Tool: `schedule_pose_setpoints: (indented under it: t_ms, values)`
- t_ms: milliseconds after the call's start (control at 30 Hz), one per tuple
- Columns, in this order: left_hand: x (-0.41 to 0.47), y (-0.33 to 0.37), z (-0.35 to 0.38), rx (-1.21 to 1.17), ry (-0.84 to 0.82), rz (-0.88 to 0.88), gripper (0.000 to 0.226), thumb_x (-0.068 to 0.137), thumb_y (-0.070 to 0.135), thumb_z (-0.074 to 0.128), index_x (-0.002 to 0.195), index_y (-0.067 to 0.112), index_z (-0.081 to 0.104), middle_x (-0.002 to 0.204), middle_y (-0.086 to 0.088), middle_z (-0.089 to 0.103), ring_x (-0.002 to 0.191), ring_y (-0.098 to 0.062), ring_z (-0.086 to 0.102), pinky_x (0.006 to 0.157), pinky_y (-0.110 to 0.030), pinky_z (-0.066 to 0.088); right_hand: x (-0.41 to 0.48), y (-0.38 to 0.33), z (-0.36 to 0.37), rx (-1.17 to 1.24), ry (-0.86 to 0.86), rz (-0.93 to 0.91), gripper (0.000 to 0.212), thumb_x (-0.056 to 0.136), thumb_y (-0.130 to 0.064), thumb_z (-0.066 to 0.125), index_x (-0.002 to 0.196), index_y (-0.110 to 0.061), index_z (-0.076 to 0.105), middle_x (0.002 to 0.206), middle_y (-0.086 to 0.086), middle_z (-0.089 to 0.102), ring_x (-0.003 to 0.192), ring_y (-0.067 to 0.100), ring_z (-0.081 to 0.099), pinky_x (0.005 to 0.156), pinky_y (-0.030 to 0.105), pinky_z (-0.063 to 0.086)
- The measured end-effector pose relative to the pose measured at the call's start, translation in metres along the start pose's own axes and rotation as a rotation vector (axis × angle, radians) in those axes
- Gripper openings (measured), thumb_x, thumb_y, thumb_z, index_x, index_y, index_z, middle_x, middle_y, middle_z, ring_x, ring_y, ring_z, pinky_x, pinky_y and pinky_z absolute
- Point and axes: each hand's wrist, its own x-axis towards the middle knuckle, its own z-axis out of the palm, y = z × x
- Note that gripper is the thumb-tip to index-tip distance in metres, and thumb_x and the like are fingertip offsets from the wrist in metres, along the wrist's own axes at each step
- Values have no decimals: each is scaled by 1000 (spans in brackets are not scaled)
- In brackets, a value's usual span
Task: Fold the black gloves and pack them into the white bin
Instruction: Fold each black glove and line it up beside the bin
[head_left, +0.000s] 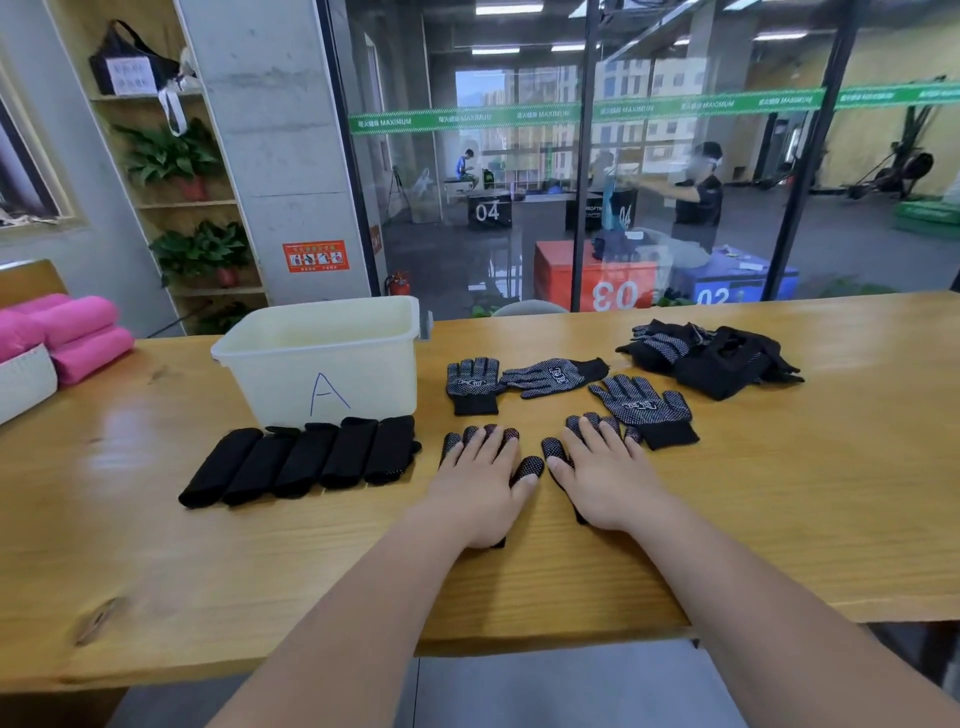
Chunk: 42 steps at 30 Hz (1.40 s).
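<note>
**Front of table: both palms flat on a pair of gloves**

Near the front edge of the wooden table, we have both hands down on gloves. Our left hand lies palm down, fingers straight and spread, covering one dotted glove. Only that glove's fingertips and thumb show past ours. Our right hand does the same on a second glove just beside it. Neither hand grips anything; both are released and pressing flat. Our reading: we are smoothing the pair so it folds cleanly, and laying finger over finger keeps the cloth from bunching.

Just beyond the hands, three more gloves lie flat with the dotted side up, near one another. We judge they are laid out as next in line. Further right, a loose heap of gloves waits unsorted.

Left of the hands, folded bundles sit side by side in a row at the foot of the white bin, which is marked with a hand-drawn A. No glove shows inside the bin from this angle. Staging the bundles there likely lets us load them together.

Judgement: folding partly done, packing not begun. The next move calls for folding the pressed pair, then lifting bundles over the rim.

Pink rolls at far left; not part of the job.
</note>
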Motion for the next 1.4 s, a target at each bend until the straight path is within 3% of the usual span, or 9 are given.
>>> schedule_pose_setpoints:
  t_ms: [367,633,733,800,867,967,1167,1300,1400]
  values:
    - [2,-4,10,43,-12,-70,78,107,66,11,170,21,-2,177,-5,-12,163,-25,-15,133,-50,-1,-21,-6,9,-41,35,-103,72,106,-66,11,168,-31,1,176,-5,-10,162,19,-12,132,47,0]
    - [-10,-4,12,-3,54,-76,76,108,65,15,171,24,4,178,0,-7,164,-20,-11,133,-48,1,-28,-5,11,86,142,-69,68,108,-62,21,168,-29,19,176,-8,9,162,13,2,132,43,5]
    - [-19,-4,8,-136,283,-15,62,109,55,31,165,27,35,174,4,26,162,-16,13,133,-43,10,-34,0,6,275,369,-87,50,107,-49,39,151,-31,54,162,-9,44,152,13,31,127,40,27]
    - [-29,-5,3,-192,551,54,44,105,45,41,137,29,68,145,12,60,142,-12,45,121,-38,31,-39,3,1,378,514,-91,36,99,-46,45,117,-35,73,127,-16,65,125,12,50,108,40,46]
    - [-36,-7,2,-194,720,102,34,99,41,46,104,29,77,109,17,68,110,-9,56,100,-35,42,-44,2,0,356,546,-103,33,92,-48,44,94,-35,74,101,-18,64,105,11,52,91,38,52]
    - [-36,-10,3,-146,620,74,35,95,43,44,87,28,75,87,16,62,86,-7,54,84,-37,49,-46,-3,1,241,426,-134,36,93,-50,43,95,-36,76,99,-18,63,101,9,52,88,36,52]
    - [-36,-12,1,-195,505,35,31,99,43,50,112,33,76,110,18,68,106,-5,57,97,-32,46,-44,-1,2,306,432,-181,29,98,-39,53,114,-36,76,119,-21,63,114,4,49,102,29,46]
    - [-36,-12,2,-169,554,12,31,91,53,47,95,35,71,94,19,60,96,-8,53,88,-35,45,-42,0,5,296,510,-167,15,93,-36,60,92,-36,76,98,-21,60,99,8,49,89,33,50]
    - [-37,-9,2,-131,454,11,17,90,55,58,92,39,63,90,19,53,92,-6,47,89,-31,45,-40,-1,7,216,444,-172,19,95,-40,58,100,-38,76,104,-21,61,102,7,49,92,35,50]
